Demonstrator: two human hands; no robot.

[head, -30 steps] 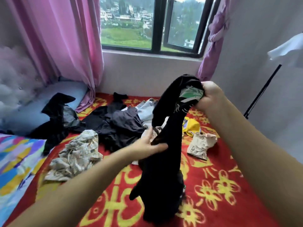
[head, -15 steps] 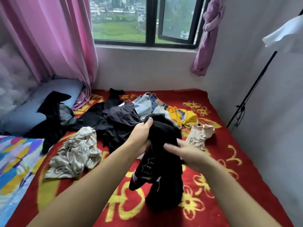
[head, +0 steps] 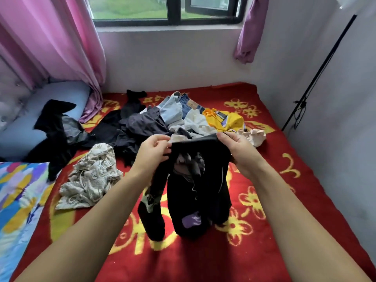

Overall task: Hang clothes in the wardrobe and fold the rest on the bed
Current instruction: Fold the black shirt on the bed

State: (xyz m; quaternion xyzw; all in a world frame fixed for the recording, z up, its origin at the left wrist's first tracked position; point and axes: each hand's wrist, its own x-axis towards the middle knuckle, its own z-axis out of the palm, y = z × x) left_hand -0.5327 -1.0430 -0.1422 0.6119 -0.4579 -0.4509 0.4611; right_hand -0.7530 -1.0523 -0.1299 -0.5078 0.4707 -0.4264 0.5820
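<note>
I hold a black garment [head: 200, 186] with printed patches up over the bed. My left hand [head: 151, 153] pinches its top edge on the left, and my right hand [head: 239, 151] grips the same edge on the right. The cloth hangs down between them and its lower end rests crumpled on the red blanket [head: 264, 251]. Behind it lies a pile of clothes [head: 168, 121]: dark pieces, light blue jeans, a white piece and a yellow top [head: 225, 120].
A beige patterned garment [head: 89, 176] lies left of my arms. More black clothes [head: 55, 127] drape over a blue pillow [head: 18, 131]. A multicoloured quilt [head: 18, 198] is at far left. A black stand pole [head: 317, 72] leans by the right wall. Pink curtains [head: 53, 37] hang beside the window.
My right hand came down from head height with the black garment. Both hands shifted to its top edge and now spread it out between them. The camera tilted downward.
</note>
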